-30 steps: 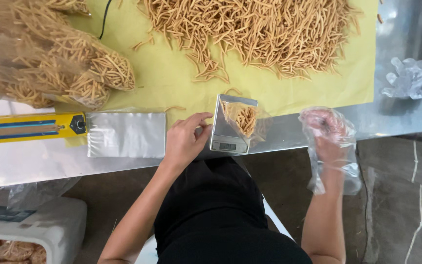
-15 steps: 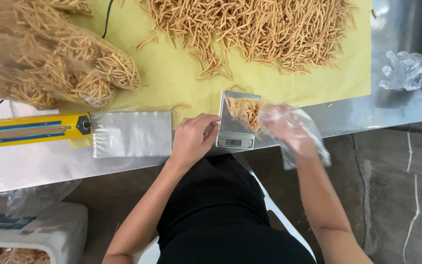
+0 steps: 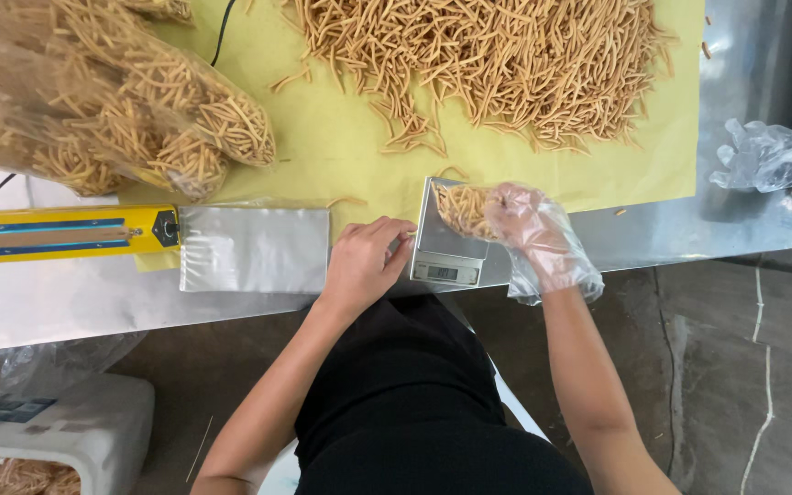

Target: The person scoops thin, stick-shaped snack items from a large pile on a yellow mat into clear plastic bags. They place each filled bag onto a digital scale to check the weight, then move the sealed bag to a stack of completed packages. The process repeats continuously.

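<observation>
Bare left hand (image 3: 364,261) rests loosely curled, grip empty, beside the small silver digital scale (image 3: 449,247); plastic-gloved right hand (image 3: 533,229) grips thin tan snack sticks (image 3: 462,207) over it

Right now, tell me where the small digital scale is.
In the head view the small digital scale sits at the near table edge, centre, between the bare left hand and the gloved right hand, just below the yellow sheet.

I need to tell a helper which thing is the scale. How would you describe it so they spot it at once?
Start at the yellow sheet under the loose snack sticks. At its near edge, between the bare left hand and gloved right hand, sits the small silver digital scale, the only thing with a display.
</observation>
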